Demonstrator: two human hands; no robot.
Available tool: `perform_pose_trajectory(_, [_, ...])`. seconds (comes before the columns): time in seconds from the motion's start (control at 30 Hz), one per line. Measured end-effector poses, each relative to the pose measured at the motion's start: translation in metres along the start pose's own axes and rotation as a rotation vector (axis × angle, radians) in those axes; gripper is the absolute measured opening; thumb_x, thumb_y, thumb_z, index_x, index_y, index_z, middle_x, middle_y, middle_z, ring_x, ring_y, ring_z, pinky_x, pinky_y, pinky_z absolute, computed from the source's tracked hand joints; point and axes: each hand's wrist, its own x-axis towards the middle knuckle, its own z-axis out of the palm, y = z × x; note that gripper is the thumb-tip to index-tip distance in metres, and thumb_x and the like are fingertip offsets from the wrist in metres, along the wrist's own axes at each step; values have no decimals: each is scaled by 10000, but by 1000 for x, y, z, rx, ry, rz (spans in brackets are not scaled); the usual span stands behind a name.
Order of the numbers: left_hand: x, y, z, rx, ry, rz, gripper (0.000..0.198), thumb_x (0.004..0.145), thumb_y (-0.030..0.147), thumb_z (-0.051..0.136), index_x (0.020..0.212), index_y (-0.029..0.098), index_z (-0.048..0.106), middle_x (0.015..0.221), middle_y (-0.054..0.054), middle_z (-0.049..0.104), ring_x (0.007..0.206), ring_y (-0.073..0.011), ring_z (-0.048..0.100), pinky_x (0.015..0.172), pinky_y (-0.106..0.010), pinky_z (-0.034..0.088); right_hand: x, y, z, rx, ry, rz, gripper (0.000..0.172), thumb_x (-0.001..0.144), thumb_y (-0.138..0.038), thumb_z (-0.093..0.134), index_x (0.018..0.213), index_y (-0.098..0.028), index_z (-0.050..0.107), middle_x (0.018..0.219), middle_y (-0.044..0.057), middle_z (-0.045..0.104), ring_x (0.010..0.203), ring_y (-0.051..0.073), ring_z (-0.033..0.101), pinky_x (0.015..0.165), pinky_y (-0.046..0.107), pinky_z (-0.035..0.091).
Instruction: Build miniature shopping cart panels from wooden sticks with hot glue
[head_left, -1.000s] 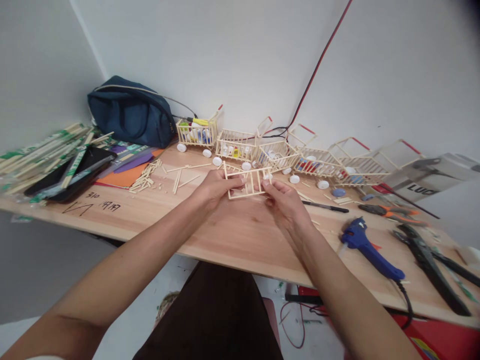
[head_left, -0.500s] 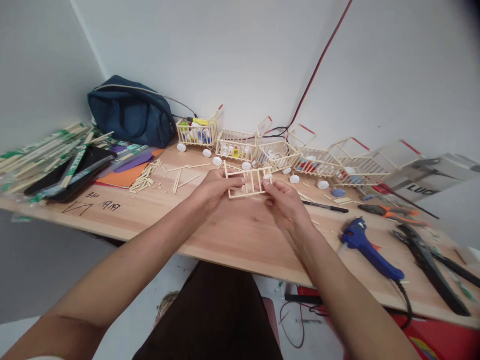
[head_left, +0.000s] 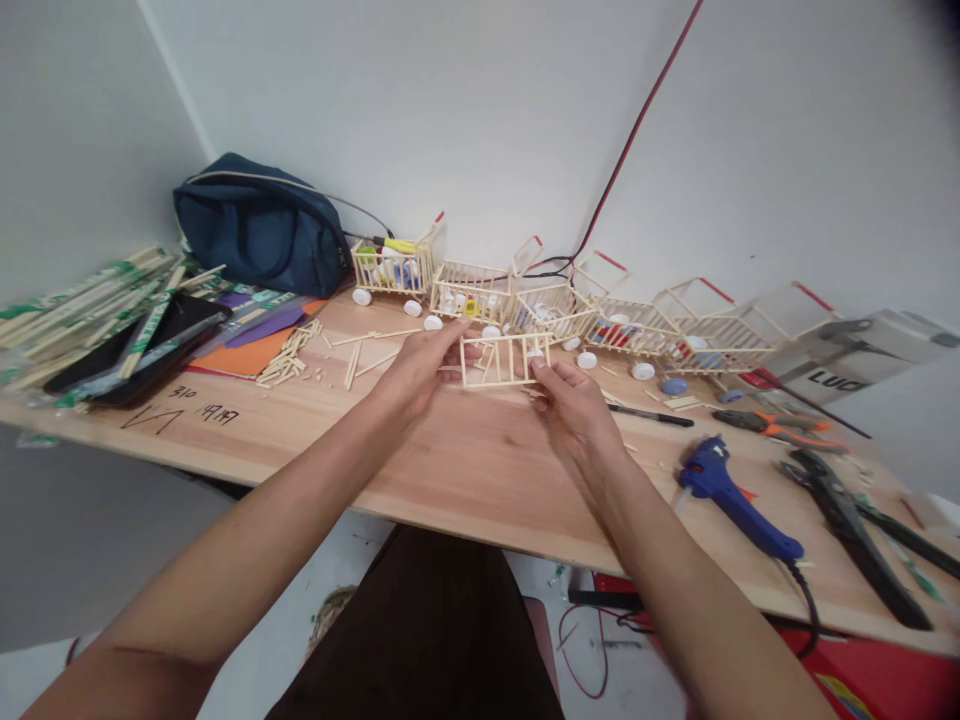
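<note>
A small ladder-like frame of thin wooden sticks (head_left: 499, 384) is held up above the table, its crossbars roughly upright. At its left end, my left hand (head_left: 424, 365) has the thumb at the upper corner and fingers behind the side stick. My right hand (head_left: 577, 400) pinches the right end between thumb and fingers. Behind it stands a row of miniature stick-built shopping carts with red handles, among them a cart (head_left: 394, 268) with white wheels and a cart (head_left: 469, 290) holding small coloured items.
A blue glue gun (head_left: 739, 500), black-handled cutters (head_left: 855, 540) and orange-handled pliers (head_left: 780, 425) lie right. Cut sticks (head_left: 289, 358), orange paper (head_left: 240, 357), packaged sticks (head_left: 82, 310) and a blue bag (head_left: 259, 225) are left. A black pen (head_left: 651, 414) lies behind my right hand.
The stick frame has tilted more level and shifted slightly right. My left thumb has moved from inside the frame to its upper left corner; my right hand keeps its pinch.
</note>
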Motion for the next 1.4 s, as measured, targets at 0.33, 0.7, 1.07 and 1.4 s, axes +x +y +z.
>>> perform_pose_trajectory(0.33, [0,0,-2,375,35,112,584,824,655,488,720,115,684,735,-135,700,660,-187,608,577,-269,441,0,-4,0,46,11,29,320,572,-446,833,736,-222,676,770,12,717,606,103,538,434,221,243])
perform_pose_trajectory(0.7, [-1,6,-4,2,-90,-171,371,922,340,448,860,85,710,646,-99,678,568,-131,608,539,-224,469,0,-7,-1,87,-34,64,352,537,-440,855,743,-228,664,751,0,697,633,113,544,444,226,263])
perform_pose_trajectory(1.07, [7,-11,-11,-65,-177,-225,145,767,231,736,808,92,733,675,-65,679,577,-92,615,553,-189,483,-6,-13,4,69,-112,48,360,544,-459,845,739,-221,657,739,1,679,613,112,512,466,241,256])
perform_pose_trajectory(1.4, [2,-12,1,128,-196,-103,289,772,352,711,625,112,649,477,-11,546,383,-68,444,406,-201,320,-7,-15,5,97,-116,36,359,528,-444,855,731,-216,666,712,-6,664,611,107,499,473,236,264])
